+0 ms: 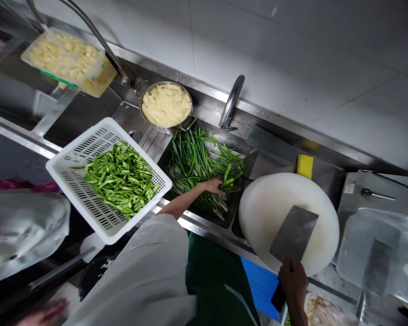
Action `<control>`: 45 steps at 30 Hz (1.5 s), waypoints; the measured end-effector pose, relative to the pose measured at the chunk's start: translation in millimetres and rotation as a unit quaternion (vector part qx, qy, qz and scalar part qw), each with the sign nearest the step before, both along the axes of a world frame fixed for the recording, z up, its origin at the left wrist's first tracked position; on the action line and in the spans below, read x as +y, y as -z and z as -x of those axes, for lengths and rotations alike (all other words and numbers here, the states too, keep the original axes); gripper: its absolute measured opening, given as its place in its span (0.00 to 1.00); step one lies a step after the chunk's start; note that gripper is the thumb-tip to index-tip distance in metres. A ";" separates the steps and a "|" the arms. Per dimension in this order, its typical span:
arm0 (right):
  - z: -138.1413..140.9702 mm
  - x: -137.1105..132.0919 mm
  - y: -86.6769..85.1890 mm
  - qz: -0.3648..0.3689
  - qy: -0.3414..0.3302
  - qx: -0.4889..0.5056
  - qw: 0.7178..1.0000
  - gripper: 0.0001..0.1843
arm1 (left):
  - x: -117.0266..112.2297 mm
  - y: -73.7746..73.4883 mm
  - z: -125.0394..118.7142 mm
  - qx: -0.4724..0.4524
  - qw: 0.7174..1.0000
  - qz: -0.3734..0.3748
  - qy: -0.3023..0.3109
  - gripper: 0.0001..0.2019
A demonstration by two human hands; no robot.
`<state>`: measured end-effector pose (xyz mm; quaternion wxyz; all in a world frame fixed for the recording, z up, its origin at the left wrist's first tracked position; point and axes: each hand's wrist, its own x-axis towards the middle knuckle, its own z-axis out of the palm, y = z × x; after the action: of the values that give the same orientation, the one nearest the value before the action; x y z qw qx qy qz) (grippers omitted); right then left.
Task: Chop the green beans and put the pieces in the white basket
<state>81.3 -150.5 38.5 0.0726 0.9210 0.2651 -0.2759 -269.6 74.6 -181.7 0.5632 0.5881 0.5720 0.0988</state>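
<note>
My left hand [213, 186] reaches into a steel sink [231, 224] and closes around a few green chili peppers [229, 181]. Long green peppers and scallions [190, 151] fill the sink around it, their white ends towards the near side. In my right hand [293, 276] is a cleaver [295, 233], gripped by its dark handle. Its broad blade lies over the near part of a thick round white cutting board [258, 213]; whether the blade touches the board I cannot tell.
A white basket [78, 199] of sliced green peppers rests left of the sink. Behind it stand a pot [156, 127] of pale slices and a plastic tub [95, 77] of pale chunks. A faucet [231, 99] rises behind the sink. Another person's sleeve [27, 226] shows at left.
</note>
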 end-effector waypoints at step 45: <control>-32.7 -0.7 11.8 0.001 -0.034 0.081 0.996 0.20 | -57.0 -83.0 20.1 0.128 0.918 -0.153 -0.344 0.09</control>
<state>114.0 -151.2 26.6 0.0614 0.8858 0.3013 -0.3476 -289.7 17.7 -98.7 0.3197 0.4419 0.7841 0.2961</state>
